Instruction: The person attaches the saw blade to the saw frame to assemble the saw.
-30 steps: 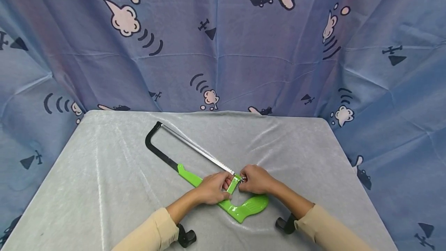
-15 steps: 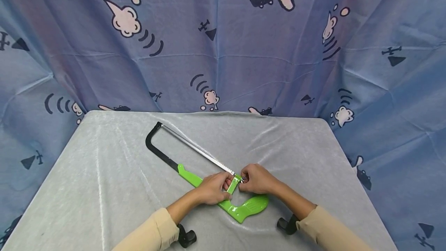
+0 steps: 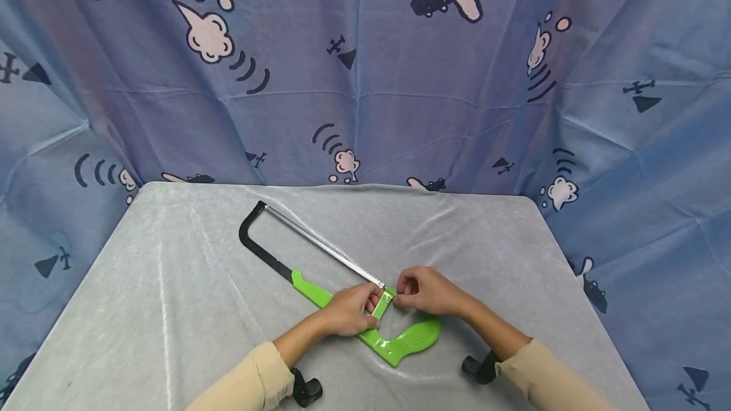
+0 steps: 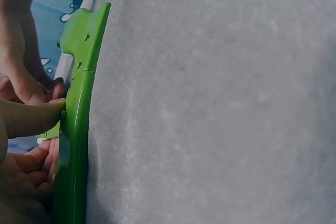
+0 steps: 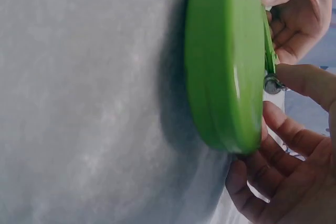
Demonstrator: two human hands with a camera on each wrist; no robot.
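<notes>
Hacksaw (image 3: pixel 311 290) lay flat on desk (image 3: pixel 200 309). Left grip (image 3: pixel 348 311) pinched its green end post (image 3: pixel 384 303). Right grip (image 3: pixel 431 290) sat there, fingers spread: right wrist view showed a metal nut (image 5: pixel 272 84) beside one fingertip (image 5: pixel 283 73), hard to make out from head. Only head showed blade (image 3: pixel 325 247) and black frame (image 3: pixel 265 255). Patterned curtain (image 3: pixel 388 81) behind.

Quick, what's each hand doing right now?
Left hand: closed, holding the hacksaw's green frame.
Right hand: open, fingers loosely bent, thumb at the small metal fitting, no pinch visible.
</notes>
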